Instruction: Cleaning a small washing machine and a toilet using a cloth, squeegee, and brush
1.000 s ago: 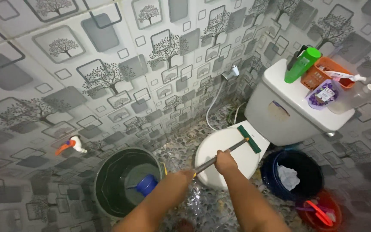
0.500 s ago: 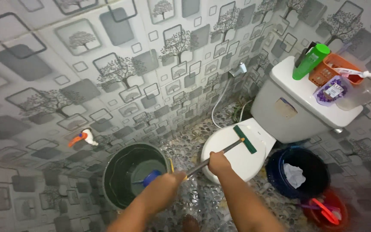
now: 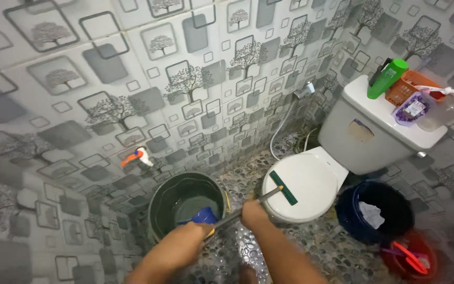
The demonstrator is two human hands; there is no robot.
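Both my hands grip the dark handle of a long brush (image 3: 253, 202). My right hand (image 3: 254, 213) holds it further up, my left hand (image 3: 198, 235) at the near end. The brush's green head (image 3: 283, 188) rests on the closed white lid (image 3: 303, 190) of the toilet, at its left part. The toilet's white tank (image 3: 374, 137) stands behind the lid against the patterned wall.
A dark bucket (image 3: 160, 202) of water with a blue scoop (image 3: 204, 214) stands left of the toilet. A dark blue bin (image 3: 353, 210) and a red pail (image 3: 415, 257) sit to the right. On the tank are a green bottle (image 3: 387, 79) and an orange basket (image 3: 413, 87). An orange and white tap (image 3: 136, 156) juts from the wall.
The brush head has slid from the back of the lid toward its left front as my hands pulled back. The view has shifted right and down.
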